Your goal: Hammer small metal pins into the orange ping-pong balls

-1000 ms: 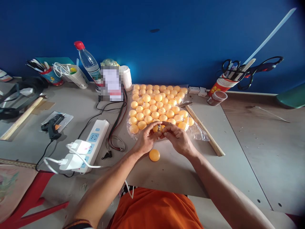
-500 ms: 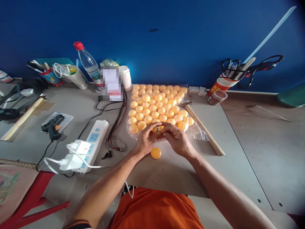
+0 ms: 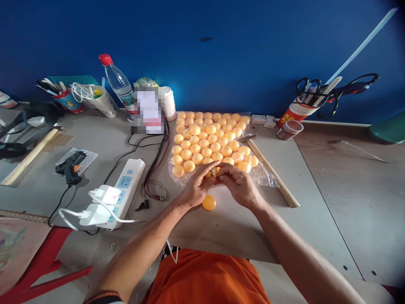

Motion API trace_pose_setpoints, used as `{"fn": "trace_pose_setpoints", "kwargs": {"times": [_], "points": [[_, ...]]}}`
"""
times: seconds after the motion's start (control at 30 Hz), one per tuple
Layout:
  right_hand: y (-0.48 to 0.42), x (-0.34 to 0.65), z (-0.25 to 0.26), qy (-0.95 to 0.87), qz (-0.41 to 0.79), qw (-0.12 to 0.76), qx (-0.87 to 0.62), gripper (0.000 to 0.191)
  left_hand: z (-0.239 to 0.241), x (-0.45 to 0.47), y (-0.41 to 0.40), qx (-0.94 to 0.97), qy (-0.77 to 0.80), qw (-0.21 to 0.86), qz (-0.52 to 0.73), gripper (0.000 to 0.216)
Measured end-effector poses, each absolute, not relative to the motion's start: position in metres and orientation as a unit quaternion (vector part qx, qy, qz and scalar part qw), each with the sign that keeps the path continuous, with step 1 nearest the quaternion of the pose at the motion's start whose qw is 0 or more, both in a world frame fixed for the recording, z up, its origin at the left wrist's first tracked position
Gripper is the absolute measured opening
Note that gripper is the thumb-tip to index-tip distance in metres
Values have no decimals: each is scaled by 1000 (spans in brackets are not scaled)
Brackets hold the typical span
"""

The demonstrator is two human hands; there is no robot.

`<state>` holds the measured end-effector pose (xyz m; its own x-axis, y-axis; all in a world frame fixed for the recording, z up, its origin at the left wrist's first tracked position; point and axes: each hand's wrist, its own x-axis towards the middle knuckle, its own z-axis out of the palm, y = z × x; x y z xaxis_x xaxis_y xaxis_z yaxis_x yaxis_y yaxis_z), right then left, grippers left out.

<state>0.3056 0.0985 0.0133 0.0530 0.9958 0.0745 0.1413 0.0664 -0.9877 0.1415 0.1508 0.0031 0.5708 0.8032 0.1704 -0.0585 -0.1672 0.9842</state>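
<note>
My left hand [image 3: 195, 188] and my right hand [image 3: 238, 185] meet fingertip to fingertip over the near edge of a clear plastic bag [image 3: 265, 177] packed with several orange balls [image 3: 205, 139]. Both hands pinch one orange ball [image 3: 214, 172] between them; a small metal piece shows on it. A loose orange ball [image 3: 209, 202] lies on the table just below my hands, close to my left wrist.
A white power strip [image 3: 123, 185] with plugged chargers and cables lies left of my hands. A glue gun [image 3: 70, 166] is further left. A wooden stick [image 3: 272, 172] runs along the bag's right side. A water bottle [image 3: 118, 84] and a cup with scissors [image 3: 297, 110] stand at the blue wall.
My hands have stayed together on the held ball with only small finger shifts. The loose ball below them has rolled slightly right and towards the hands.
</note>
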Motion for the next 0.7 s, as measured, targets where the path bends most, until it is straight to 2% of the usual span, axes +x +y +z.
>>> {"fn": "trace_pose_setpoints", "kwargs": {"times": [0.7], "points": [[98, 295, 15, -554, 419, 503, -514, 8, -11, 144, 146, 660, 293, 557, 411, 28]]}}
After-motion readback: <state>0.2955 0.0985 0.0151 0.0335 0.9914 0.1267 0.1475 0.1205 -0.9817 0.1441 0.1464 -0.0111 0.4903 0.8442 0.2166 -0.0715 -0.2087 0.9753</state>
